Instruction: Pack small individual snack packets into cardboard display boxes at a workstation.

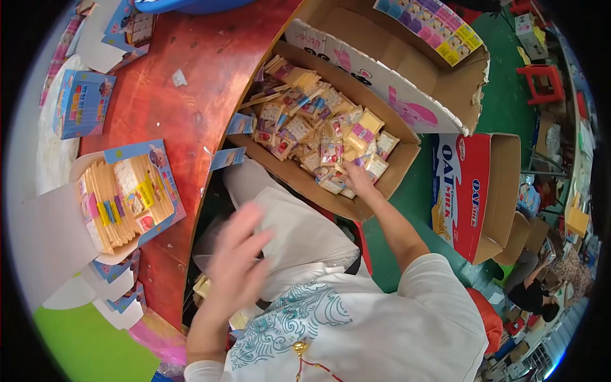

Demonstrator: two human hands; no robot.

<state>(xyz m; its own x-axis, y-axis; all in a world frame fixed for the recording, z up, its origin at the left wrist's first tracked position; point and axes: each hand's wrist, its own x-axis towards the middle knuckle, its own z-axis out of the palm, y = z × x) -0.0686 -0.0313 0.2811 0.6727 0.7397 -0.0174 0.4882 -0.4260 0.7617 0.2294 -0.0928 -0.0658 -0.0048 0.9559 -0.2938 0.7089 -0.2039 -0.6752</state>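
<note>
My right hand [359, 179] reaches into a deep brown carton [401, 170] at the centre, its curled fingers down among a loose heap of small flat packets [296, 127]. What lies between those fingers, if anything, is hidden. Blurred by motion, my left hand [238, 258] is raised over my lap with its fingers apart and nothing seen in it. To its left, an open blue display box [170, 178] on the red table [168, 114] holds upright rows of similar packets [108, 204], some with yellow, pink or blue bands.
Behind the heap stands another open carton [439, 70], with a sheet of colourful printed labels [439, 28] on its edge. A red-and-blue carton [474, 197] is on the green floor at right. More blue boxes [86, 105] line the table's left side. A person [538, 290] sits far right.
</note>
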